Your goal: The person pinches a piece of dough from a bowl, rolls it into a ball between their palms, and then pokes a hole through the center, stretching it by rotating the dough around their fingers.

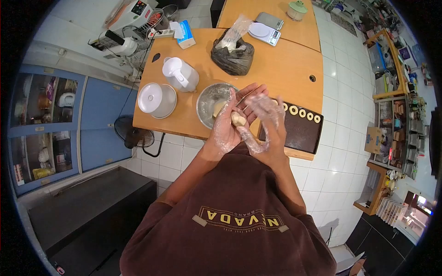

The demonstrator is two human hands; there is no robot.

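**One dough lump, two floury hands**

On my remote feed I count one small, pale dough lump (238, 119), resting on the palm of the floury bare left hand (223, 128); its fingers are extended, not clamped. The floury bare right hand (272, 123) is just beside it, blurred, thumb apart from fingers; I can't tell if it touches the lump. One round silver metal bowl (203, 105), partly behind the left hand, holds pale dough (218, 108). One dark rectangular baking tray (299, 131) shows five pale dough rings (302, 112) plainly, another partly hidden. Light-brown wooden table (285, 64): one white plastic pitcher (186, 77), one black plastic bag (234, 60).
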